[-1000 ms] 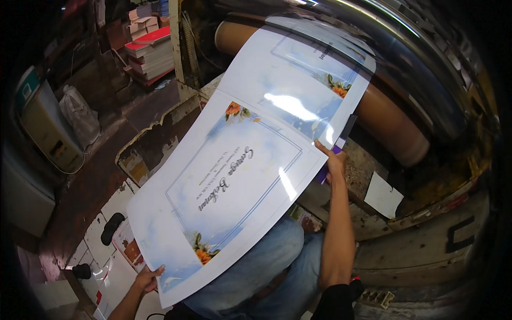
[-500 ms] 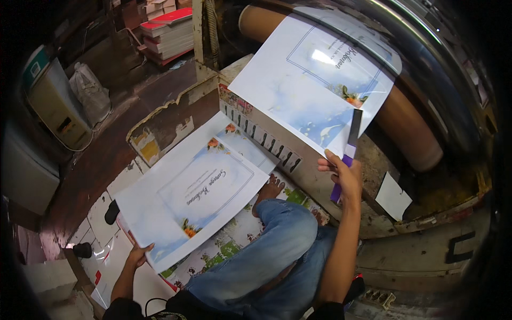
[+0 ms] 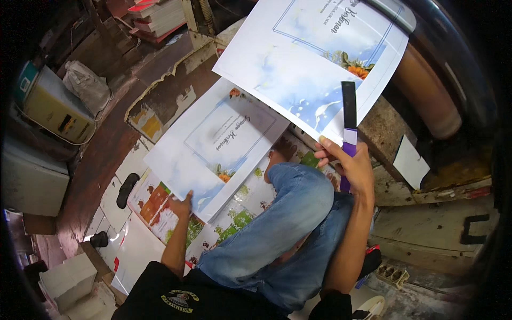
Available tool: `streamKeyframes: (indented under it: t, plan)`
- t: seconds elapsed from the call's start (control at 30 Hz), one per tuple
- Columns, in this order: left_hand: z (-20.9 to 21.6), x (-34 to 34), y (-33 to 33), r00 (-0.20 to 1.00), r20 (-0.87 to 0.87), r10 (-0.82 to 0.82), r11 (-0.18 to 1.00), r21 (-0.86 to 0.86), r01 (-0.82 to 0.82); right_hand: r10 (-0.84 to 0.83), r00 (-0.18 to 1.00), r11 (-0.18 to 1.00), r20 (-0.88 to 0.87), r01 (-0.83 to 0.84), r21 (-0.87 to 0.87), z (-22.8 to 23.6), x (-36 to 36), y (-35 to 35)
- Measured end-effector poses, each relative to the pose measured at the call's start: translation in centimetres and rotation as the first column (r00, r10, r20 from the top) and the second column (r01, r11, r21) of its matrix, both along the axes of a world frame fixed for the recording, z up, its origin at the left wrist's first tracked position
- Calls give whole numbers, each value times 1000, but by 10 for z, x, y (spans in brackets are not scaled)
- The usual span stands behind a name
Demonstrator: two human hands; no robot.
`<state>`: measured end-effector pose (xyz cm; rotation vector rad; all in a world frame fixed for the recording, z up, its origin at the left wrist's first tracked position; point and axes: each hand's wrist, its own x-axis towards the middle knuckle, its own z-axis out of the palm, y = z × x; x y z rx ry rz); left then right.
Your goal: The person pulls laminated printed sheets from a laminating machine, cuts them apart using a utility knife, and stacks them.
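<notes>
My right hand (image 3: 354,170) is closed around the purple handle of a black-bladed knife (image 3: 349,112), blade pointing away from me. Its thumb and fingertips also pinch the near corner of a printed sheet (image 3: 282,69) with a blue floral design, whose far side lies against a shiny roller (image 3: 453,58). Lower on the left, a matching printed sheet (image 3: 186,157) rests on a pile beside my bent knee. At that sheet's near left edge, my left hand (image 3: 181,204) grips it, thumb on top and the other fingers partly hidden.
A brown roll (image 3: 426,96) sits below the shiny roller. Right of my right hand is a white card (image 3: 410,162). Stacked books (image 3: 160,21) and a pale sack (image 3: 85,80) stand at the far left. A dark object (image 3: 127,190) lies on the tiles left of the pile.
My left hand has slid its sheet forward and right, more squarely over the pile. My right hand keeps the knife and the other sheet's corner. The whole view has shifted.
</notes>
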<state>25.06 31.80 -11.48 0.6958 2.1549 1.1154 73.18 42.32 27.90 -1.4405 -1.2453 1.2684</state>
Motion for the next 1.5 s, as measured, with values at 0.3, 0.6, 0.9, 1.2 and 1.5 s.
streamKeyframes:
  t: [0.3, 0.6, 0.9, 1.2, 1.5]
  plan:
    - [9, 140, 20, 619, -651, -439, 868, -486, 105, 379, 925, 926, 36, -379, -12, 33, 42, 23]
    - [284, 275, 124, 376, 604, -702, 712, 607, 353, 642, 754, 764, -136, -645, 31, 90, 76, 12]
    - [560, 274, 190, 464, 739, -488, 832, 554, -8, 935, 325, 301, -144, -940, -163, 244, 85, 63]
    - [671, 111, 137, 746, 286, -602, 774, 438, 457, -302, 761, 865, -574, 472, 171, 337, 29, 22]
    - [753, -72, 27, 741, 222, -634, 703, 564, 433, -498, 673, 780, -546, 623, 57, 429, -157, -28]
